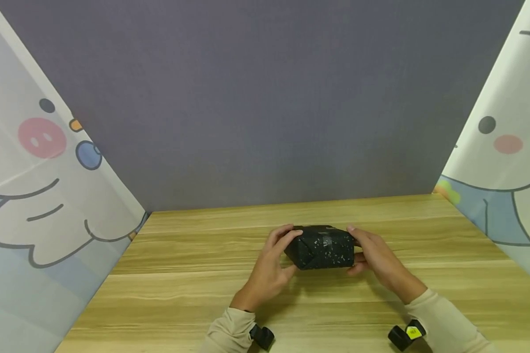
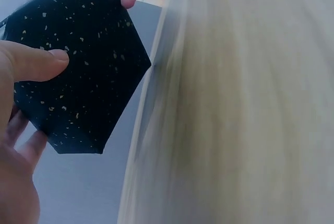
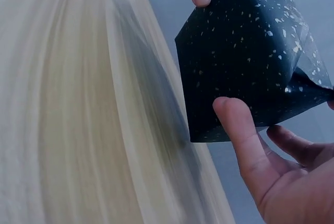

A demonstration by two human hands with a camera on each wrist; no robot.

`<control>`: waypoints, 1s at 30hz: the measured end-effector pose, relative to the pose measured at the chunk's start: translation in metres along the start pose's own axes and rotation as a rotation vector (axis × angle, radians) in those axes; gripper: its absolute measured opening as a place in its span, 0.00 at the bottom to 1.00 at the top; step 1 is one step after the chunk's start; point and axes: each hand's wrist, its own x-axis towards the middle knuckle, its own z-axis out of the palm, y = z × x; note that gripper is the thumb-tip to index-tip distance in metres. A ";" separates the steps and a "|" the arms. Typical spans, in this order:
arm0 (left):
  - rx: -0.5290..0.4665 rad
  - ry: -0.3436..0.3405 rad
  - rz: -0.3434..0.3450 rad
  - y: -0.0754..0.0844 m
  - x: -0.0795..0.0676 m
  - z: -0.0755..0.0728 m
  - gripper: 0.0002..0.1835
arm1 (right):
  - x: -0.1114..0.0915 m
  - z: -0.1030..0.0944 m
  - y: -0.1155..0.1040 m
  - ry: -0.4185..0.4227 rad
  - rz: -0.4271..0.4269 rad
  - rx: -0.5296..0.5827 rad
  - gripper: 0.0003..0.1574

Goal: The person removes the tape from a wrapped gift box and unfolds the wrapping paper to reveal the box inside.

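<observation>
While both hands clasp the black speckled box (image 1: 321, 247) on the tabletop (image 1: 181, 274) | left hand (image 1: 269, 269) grip: holding left end | right hand (image 1: 380, 262) grip: holding right end | wrapping looks nearly done, end folds likely left.

Black paper wrapping on the box (image 1: 321, 247), matt to faintly sheened, flecked with pale specks, creased into sharp folds. Pale wood-grain counter (image 1: 203, 274), smooth, low sheen. Matt grey far wall (image 1: 265, 98). Soft beige cloth sleeves (image 1: 231, 331).
</observation>
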 end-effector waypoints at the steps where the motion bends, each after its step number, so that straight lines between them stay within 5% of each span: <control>1: 0.004 0.002 -0.012 0.000 0.000 0.000 0.44 | 0.000 0.000 0.000 0.000 -0.001 -0.005 0.51; 8: -0.082 -0.021 -0.176 0.001 0.000 -0.003 0.48 | 0.001 0.003 0.000 0.020 -0.019 0.001 0.41; 16: -0.153 -0.132 -0.375 0.000 -0.001 -0.005 0.53 | 0.001 0.003 0.003 0.071 -0.049 0.016 0.38; 22: -0.170 -0.223 -0.431 0.002 -0.004 -0.008 0.59 | 0.001 0.004 0.005 0.062 -0.053 0.018 0.34; 30: -0.345 -0.182 -0.466 -0.001 -0.007 -0.010 0.40 | 0.000 0.008 0.004 -0.006 -0.034 -0.012 0.33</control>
